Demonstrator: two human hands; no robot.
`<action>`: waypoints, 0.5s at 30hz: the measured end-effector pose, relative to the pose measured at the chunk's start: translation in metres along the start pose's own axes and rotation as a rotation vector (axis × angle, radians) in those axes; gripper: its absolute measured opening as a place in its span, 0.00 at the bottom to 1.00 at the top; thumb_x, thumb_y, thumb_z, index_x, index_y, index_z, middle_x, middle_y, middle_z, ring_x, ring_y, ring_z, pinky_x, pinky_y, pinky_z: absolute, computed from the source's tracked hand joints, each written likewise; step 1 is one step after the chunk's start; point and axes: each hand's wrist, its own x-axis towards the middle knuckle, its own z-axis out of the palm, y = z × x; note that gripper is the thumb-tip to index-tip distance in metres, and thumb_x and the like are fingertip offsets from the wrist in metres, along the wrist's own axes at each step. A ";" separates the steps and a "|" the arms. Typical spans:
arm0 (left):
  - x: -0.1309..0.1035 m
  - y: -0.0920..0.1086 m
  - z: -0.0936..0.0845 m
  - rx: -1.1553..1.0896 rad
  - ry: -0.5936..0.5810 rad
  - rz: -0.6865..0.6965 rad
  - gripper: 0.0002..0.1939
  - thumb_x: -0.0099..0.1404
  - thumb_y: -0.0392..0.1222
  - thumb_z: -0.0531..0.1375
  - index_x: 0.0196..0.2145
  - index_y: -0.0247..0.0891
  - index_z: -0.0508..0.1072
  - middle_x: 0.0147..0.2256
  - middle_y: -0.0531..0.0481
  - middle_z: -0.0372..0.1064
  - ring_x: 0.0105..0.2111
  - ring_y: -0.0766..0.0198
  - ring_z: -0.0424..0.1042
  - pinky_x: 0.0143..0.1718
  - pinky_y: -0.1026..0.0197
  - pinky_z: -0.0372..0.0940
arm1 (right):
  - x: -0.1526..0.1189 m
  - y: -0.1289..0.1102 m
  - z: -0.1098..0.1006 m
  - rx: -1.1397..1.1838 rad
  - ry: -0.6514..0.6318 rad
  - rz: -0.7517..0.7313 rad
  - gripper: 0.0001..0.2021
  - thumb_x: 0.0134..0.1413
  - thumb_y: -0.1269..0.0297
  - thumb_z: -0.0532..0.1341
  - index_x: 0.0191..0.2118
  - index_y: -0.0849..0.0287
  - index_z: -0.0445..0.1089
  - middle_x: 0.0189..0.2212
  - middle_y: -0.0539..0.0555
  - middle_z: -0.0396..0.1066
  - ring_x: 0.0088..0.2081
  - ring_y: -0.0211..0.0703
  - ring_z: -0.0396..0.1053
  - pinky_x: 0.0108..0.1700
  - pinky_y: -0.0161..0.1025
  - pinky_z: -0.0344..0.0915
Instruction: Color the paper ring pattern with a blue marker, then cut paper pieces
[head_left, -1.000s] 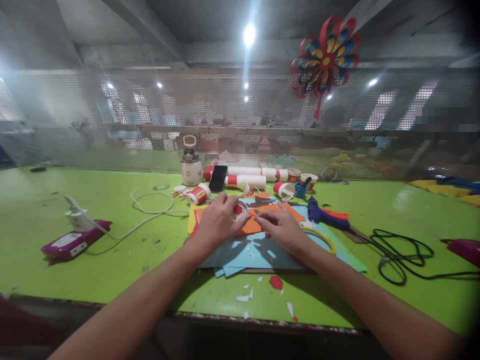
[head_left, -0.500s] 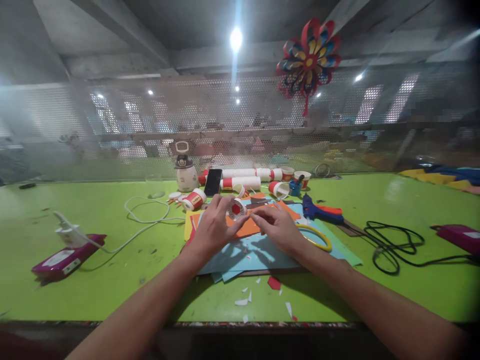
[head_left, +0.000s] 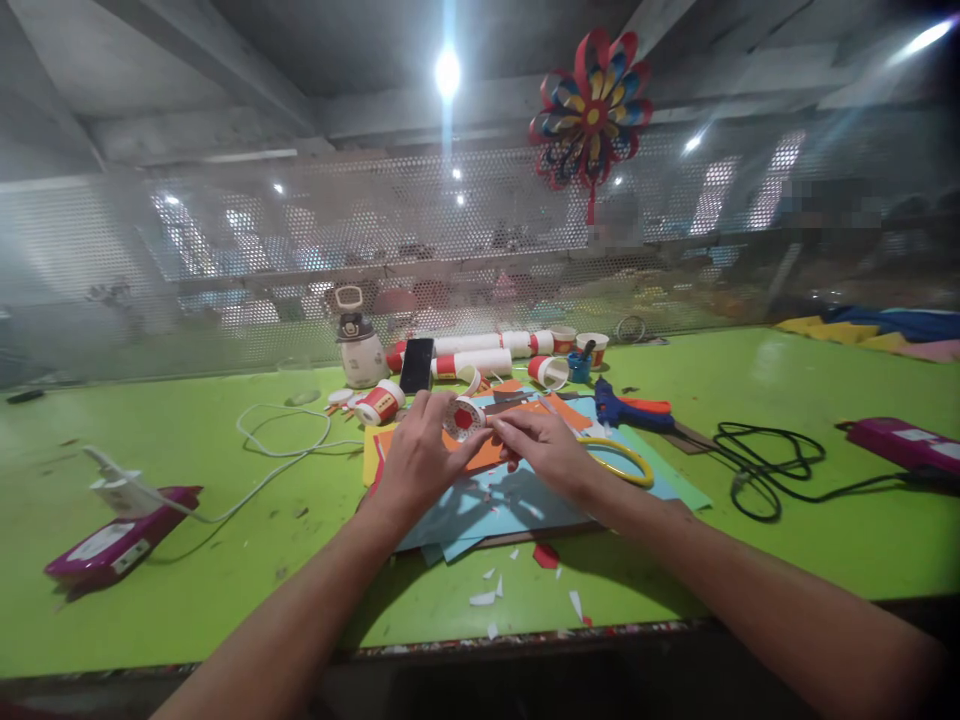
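Note:
My left hand grips a small round white piece with a red hexagon in its middle and a dark pattern around it. Its thumb stretches along the lower edge of the piece. My right hand is closed in a pinch just right of the round piece; what sits between its fingertips is too small to make out. Both hands are above light-blue paper sheets and orange paper. A yellow ring lies beside my right wrist.
Behind the hands are a phone, a red-and-white paper cup, white cup rolls and a bottle. A blue glue gun lies right, near a black cable. Paper scraps dot the front; a purple power strip is left.
The view has shifted, so most things sit a little further left. My right fingertips have come closer to the round piece, and the right hand's lower fingers have curled in more.

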 end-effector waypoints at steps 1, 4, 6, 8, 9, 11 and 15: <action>0.000 0.000 0.000 0.012 0.003 0.001 0.15 0.64 0.49 0.64 0.40 0.39 0.65 0.34 0.49 0.64 0.33 0.59 0.67 0.35 0.58 0.64 | 0.000 0.000 0.000 0.013 -0.006 0.004 0.20 0.55 0.49 0.60 0.41 0.62 0.76 0.23 0.50 0.66 0.25 0.36 0.66 0.26 0.35 0.71; 0.000 0.000 0.001 0.048 0.022 -0.002 0.17 0.63 0.51 0.64 0.39 0.38 0.64 0.33 0.49 0.65 0.33 0.58 0.67 0.35 0.57 0.63 | 0.000 0.000 0.000 0.041 -0.017 0.007 0.22 0.55 0.48 0.60 0.41 0.63 0.76 0.23 0.50 0.66 0.24 0.36 0.67 0.26 0.36 0.71; -0.001 0.001 0.002 0.071 0.039 -0.010 0.17 0.63 0.52 0.63 0.39 0.39 0.63 0.33 0.49 0.65 0.32 0.58 0.67 0.35 0.58 0.63 | 0.000 0.000 0.001 0.049 -0.023 0.003 0.22 0.55 0.47 0.60 0.41 0.63 0.76 0.22 0.49 0.66 0.24 0.36 0.67 0.26 0.36 0.71; -0.002 0.002 0.002 0.100 0.055 -0.025 0.17 0.63 0.53 0.63 0.38 0.39 0.63 0.32 0.49 0.65 0.31 0.58 0.67 0.34 0.58 0.63 | 0.000 0.001 0.001 0.051 -0.027 0.001 0.22 0.55 0.47 0.61 0.41 0.63 0.77 0.22 0.50 0.66 0.24 0.36 0.66 0.26 0.36 0.71; -0.003 0.002 0.002 0.118 0.061 -0.034 0.17 0.63 0.53 0.63 0.38 0.40 0.63 0.32 0.49 0.65 0.31 0.58 0.67 0.33 0.58 0.62 | 0.000 0.001 0.001 0.050 -0.027 0.000 0.22 0.55 0.47 0.61 0.41 0.63 0.77 0.23 0.50 0.67 0.23 0.35 0.66 0.25 0.35 0.71; -0.003 0.003 0.003 0.155 0.067 -0.055 0.17 0.62 0.54 0.64 0.36 0.40 0.62 0.31 0.50 0.65 0.30 0.58 0.67 0.32 0.59 0.61 | 0.000 0.002 0.001 0.043 -0.025 0.003 0.22 0.54 0.47 0.61 0.40 0.64 0.77 0.23 0.50 0.68 0.23 0.35 0.66 0.25 0.35 0.70; -0.004 0.005 0.004 0.214 0.062 -0.096 0.18 0.62 0.56 0.63 0.35 0.41 0.61 0.31 0.50 0.65 0.30 0.57 0.67 0.29 0.59 0.59 | 0.001 0.003 0.002 0.019 -0.034 0.011 0.21 0.54 0.48 0.61 0.40 0.63 0.77 0.23 0.50 0.69 0.22 0.34 0.66 0.25 0.34 0.69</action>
